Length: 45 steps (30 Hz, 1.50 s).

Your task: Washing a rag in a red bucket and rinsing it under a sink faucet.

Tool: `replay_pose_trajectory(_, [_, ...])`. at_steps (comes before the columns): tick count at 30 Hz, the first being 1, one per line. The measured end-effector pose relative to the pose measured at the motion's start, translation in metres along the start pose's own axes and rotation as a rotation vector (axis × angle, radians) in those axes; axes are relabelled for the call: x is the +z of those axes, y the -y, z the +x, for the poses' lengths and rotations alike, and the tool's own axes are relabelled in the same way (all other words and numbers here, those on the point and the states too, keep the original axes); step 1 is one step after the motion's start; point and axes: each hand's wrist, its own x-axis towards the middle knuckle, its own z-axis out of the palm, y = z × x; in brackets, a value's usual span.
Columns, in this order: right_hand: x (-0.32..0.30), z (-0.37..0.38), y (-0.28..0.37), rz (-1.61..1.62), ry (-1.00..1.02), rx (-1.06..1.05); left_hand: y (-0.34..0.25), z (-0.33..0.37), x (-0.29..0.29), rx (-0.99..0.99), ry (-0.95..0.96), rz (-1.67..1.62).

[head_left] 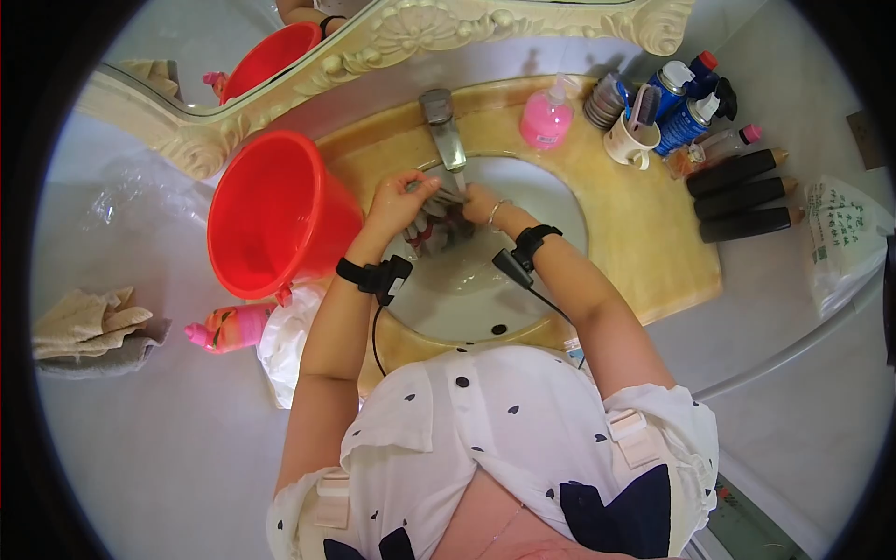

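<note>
My left hand [399, 201] and my right hand [481, 203] meet over the white sink basin [467, 299], just below the metal tap [443, 131]. Both hold a bunched dark grey cloth with a red patch [439, 227] between them, under the spout. Each wrist wears a black band with a cable. My right wrist also carries a thin bracelet.
A red bucket [275, 215] stands left of the basin on the yellow counter [644, 233]. A pink soap bottle [546, 117], a cup [630, 140], spray cans [686, 98] and dark tubes [742, 196] sit at the right. A pink bottle [229, 327] and folded towels [89, 327] lie left. An ornate mirror [280, 56] hangs behind.
</note>
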Motion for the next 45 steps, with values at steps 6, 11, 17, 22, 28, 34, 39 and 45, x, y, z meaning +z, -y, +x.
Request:
replay_pose_trajectory(6, [-0.031, -0.019, 0.020, 0.704, 0.094, 0.077, 0.028, 0.000, 0.007, -0.249, -0.073, -0.421])
replay_pose_trajectory(11, [-0.044, -0.024, 0.014, 0.476, -0.136, -0.069, 0.040, 0.013, 0.048, -0.317, -0.045, -0.290])
replay_pose_trajectory(17, [-0.113, -0.040, 0.032, 1.117, -0.167, 0.138, 0.065, 0.037, 0.076, -0.015, 0.244, 0.053])
replay_pose_trajectory(22, [-0.129, -0.060, -0.013, 0.654, -0.072, 0.274, 0.026, 0.050, 0.099, -0.160, 0.228, 0.006])
replay_pose_trajectory(28, [-0.065, -0.052, -0.039, -0.280, -0.414, -0.256, 0.017, 0.057, 0.099, 0.050, 0.258, 0.087])
replay_pose_trajectory(34, [-0.145, -0.054, 0.016, 0.226, -0.156, -0.055, 0.033, 0.056, 0.079, 0.065, 0.071, -0.075])
replay_pose_trajectory(39, [-0.162, -0.063, 0.031, 0.508, -0.115, -0.065, 0.039, 0.059, 0.087, 0.012, 0.149, -0.208])
replay_pose_trajectory(45, [-0.146, -0.062, 0.013, 0.898, -0.331, 0.044, 0.034, 0.049, 0.103, -0.127, 0.050, -0.401])
